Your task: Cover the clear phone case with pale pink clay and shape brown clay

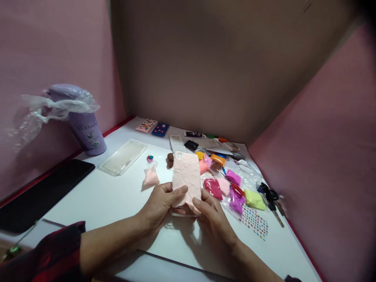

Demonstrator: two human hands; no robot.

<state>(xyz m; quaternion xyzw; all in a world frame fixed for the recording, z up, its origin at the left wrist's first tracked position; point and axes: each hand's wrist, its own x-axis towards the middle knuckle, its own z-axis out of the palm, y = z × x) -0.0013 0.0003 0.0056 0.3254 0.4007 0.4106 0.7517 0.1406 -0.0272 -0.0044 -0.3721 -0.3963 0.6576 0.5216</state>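
Head view: both hands hold one phone case (186, 176) just above the white surface (102, 196), near its front edge and in the middle of the frame. The left hand (160, 203) is half closed on the case's lower left edge, its thumb lying across the pink face and its fingers curled behind. The right hand (213, 215) grips the lower right corner, with its fingertips (196, 201) pressed onto the pink layer and the rest of the hand bent under the case.

The case's long axis runs away from the person. Its near end sits in the hands and its far end points toward the back wall, with the coated face turned up to the camera.

That face is covered in pale pink clay, which is matte, lumpy and dimpled, with a ragged lower border. A clear rim shows beneath it at the bottom.

Just to the right lie coloured clay packets (226, 182), with a sheet of dot stickers (255, 222) and keys (272, 199) beyond them. To the left are a small bag of pink clay (151, 176) and a clear case (122, 156). Farther off stands a purple tumbler (86, 127).
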